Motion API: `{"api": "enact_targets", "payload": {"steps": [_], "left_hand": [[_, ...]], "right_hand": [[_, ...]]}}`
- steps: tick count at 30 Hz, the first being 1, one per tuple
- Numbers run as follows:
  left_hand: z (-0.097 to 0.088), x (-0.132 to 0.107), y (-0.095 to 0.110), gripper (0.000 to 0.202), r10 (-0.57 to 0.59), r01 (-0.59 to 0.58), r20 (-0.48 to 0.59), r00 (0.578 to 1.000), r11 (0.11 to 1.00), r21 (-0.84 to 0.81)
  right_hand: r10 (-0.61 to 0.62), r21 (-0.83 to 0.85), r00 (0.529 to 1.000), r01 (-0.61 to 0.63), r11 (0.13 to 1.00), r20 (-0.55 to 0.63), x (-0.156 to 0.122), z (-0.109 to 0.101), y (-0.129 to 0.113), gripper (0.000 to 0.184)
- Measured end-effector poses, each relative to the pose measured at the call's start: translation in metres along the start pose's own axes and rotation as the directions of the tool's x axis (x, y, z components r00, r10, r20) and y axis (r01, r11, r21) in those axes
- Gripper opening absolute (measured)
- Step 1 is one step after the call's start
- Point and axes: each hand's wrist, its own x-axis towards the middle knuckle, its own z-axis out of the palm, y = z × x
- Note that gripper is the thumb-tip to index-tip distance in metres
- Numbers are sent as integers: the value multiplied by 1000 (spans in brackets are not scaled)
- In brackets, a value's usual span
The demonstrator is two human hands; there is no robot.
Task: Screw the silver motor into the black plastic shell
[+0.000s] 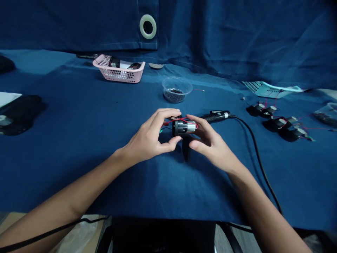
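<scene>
A small motor [191,126] with a silver end, a black round housing and red wires is held above the blue cloth between my hands. My left hand [149,135] pinches the black housing, thumb below and fingers over the top; a bit of green shows by its fingers. My right hand [210,144] curves round the silver end, its index fingertip at the red wires and its thumb beside a black flat part [186,149] hanging below. Just behind my right hand lies a black electric screwdriver [217,116] with a cable.
A clear tub [177,86] of tiny dark screws stands beyond my hands. Farther back is a pink basket [121,75] with parts. Several wired motors [279,123] lie at right, near a turquoise basket [273,90]. The screwdriver's cable [255,147] runs toward the front edge.
</scene>
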Motion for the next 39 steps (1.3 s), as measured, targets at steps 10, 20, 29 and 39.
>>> {"api": "enact_targets", "payload": {"steps": [10, 20, 29, 39], "left_hand": [[-3, 2, 2, 56, -124, 115, 146, 981, 991, 70], [-4, 2, -1, 53, -152, 137, 178, 972, 986, 95], [0, 1, 1, 54, -140, 134, 164, 976, 990, 50], [1, 2, 3, 52, -85, 80, 145, 986, 996, 40]], "right_hand": [[67, 98, 994, -59, 993, -82, -2, 3, 9, 37], [128, 145, 991, -122, 982, -30, -3, 2, 12, 42], [214, 367, 977, -194, 910, -14, -1, 18, 8, 38], [228, 369, 968, -174, 913, -107, 2, 21, 7, 38]]}}
